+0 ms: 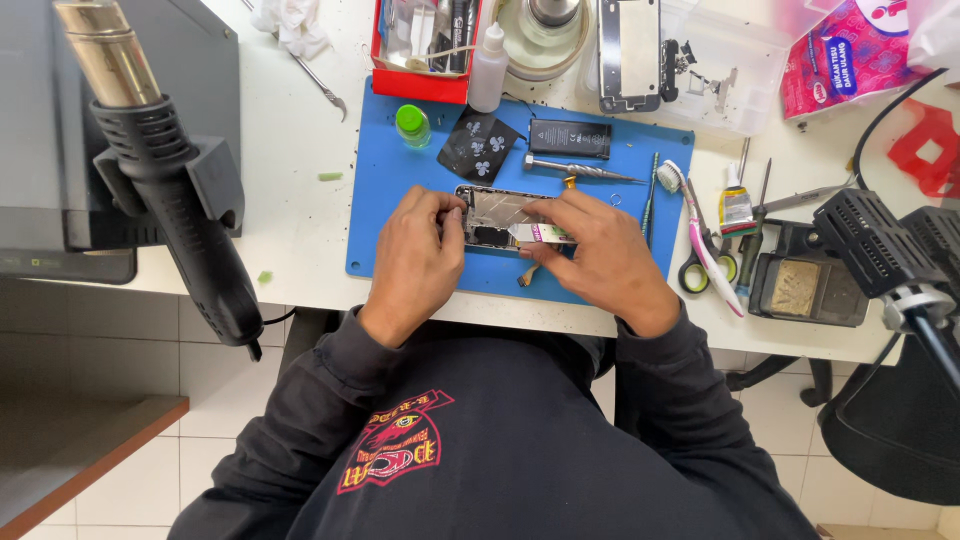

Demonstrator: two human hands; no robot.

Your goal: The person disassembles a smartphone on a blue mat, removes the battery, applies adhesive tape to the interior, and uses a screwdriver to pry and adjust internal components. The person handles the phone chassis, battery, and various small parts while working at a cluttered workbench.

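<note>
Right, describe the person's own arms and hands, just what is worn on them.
Both arms wear long sleeves of a dark navy sweatshirt, pushed to the wrists with ribbed cuffs. The left hand and right hand are bare: no gloves, rings or watch visible. The sweatshirt's back carries a red and yellow printed emblem.

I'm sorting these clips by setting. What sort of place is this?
Most likely a phone repair workbench. Both hands, left hand and right hand, work on an opened silver phone frame on a blue rubber work mat; a black hot-air gun hangs nearby, and a black rectangular phone battery lies loose.
</note>
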